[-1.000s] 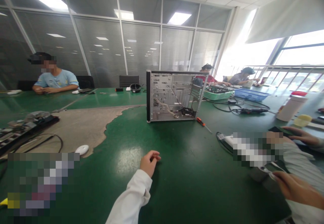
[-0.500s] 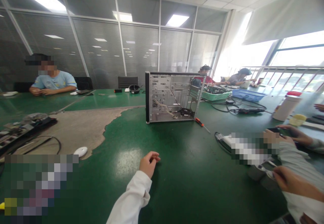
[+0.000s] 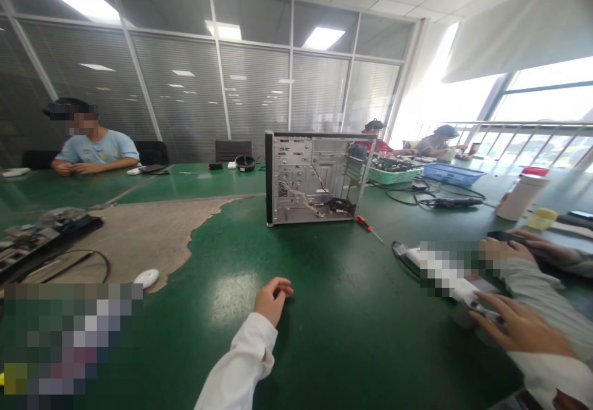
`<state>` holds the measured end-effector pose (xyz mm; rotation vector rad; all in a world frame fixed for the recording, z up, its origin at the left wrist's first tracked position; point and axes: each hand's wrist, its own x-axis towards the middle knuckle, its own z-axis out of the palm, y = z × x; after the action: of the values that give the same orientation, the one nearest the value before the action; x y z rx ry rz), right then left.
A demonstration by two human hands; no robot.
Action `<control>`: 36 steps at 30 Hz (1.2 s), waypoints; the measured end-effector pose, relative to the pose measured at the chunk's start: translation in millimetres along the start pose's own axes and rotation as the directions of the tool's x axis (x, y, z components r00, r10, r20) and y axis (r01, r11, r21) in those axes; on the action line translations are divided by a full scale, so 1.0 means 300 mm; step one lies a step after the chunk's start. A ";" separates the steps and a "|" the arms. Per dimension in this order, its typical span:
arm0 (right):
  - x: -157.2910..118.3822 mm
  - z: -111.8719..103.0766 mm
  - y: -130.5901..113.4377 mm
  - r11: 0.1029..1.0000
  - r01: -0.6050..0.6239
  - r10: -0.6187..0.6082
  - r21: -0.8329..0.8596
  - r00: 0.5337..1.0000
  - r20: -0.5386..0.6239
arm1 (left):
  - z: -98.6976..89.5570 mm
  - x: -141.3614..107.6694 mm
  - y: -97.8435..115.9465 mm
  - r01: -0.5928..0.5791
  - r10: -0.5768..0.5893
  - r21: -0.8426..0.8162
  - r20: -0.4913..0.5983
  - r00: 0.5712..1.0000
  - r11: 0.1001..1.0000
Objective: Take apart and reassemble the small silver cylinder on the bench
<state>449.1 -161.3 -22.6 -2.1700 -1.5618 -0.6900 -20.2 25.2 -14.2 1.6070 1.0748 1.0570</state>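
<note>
Firstly, left hand (image 3: 273,301): rested on the green table (image 3: 338,317), in front of the computer case (image 3: 319,178), fingers loosely curled, a narrow gap showing below the forefinger. Right hand (image 3: 525,323): lay across a grey object (image 3: 462,316), front right of the case, fingers extended; whether they gripped it could not be told. White strip (image 3: 442,271): lay between that object and the case. Case: stood upright, interior exposed, pale wires (image 3: 301,195) and a dark fan-like part (image 3: 340,204) inside. Screwdriver (image 3: 364,223): lay just beside the case's lower right corner. Green basket (image 3: 393,176): sat right of the case, laden. Blue basket (image 3: 454,176): stood farther right of the case. Co-worker's hands (image 3: 516,246): held a dark flat item (image 3: 499,235), front right of the case.
</note>
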 end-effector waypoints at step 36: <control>0.281 0.090 -1.265 0.544 0.303 -0.539 0.782 0.841 0.049 | -0.010 0.001 -0.012 -0.173 0.205 0.216 -0.136 0.969 0.961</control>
<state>115.4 36.8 12.4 -1.2782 -2.0724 0.2087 -23.6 27.0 -16.9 1.8438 1.1818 1.2515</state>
